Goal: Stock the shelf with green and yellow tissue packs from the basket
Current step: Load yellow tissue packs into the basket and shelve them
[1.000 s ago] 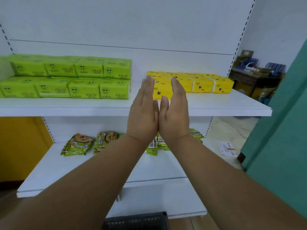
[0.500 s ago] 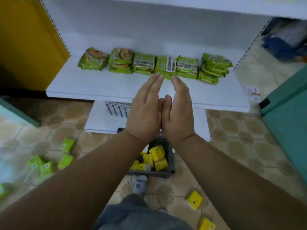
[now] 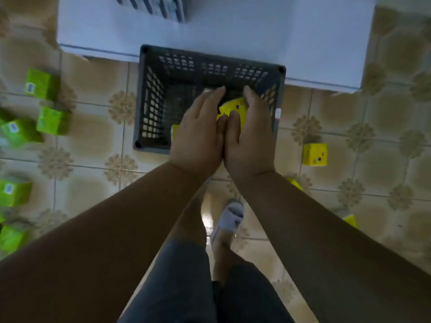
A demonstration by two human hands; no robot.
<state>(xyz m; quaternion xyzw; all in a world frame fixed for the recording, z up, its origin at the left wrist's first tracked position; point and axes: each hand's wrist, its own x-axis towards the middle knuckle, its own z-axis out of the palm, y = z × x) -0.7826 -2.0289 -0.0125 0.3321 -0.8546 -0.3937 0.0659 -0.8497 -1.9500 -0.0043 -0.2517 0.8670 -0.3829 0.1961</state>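
Observation:
A dark plastic basket [image 3: 140,94] stands on the tiled floor against the white shelf base [image 3: 233,26]. Inside it lies a yellow tissue pack [image 3: 234,108] with a printed face, and another yellow pack edge [image 3: 174,131] peeks out by my left wrist. My left hand [image 3: 198,134] and my right hand [image 3: 250,136] are side by side over the basket, fingers mostly straight, thumbs touching. The yellow pack shows between them, partly under my right thumb. I cannot tell whether either hand touches it.
Several green packs [image 3: 53,121] lie scattered on the floor to the left. Yellow packs [image 3: 314,154] lie on the floor to the right. My foot in a grey slipper [image 3: 229,217] stands just below the basket.
My view swung down from the stocked shelf to the floor. Both hands, kept together, dropped from shelf height into the basket over the yellow pack.

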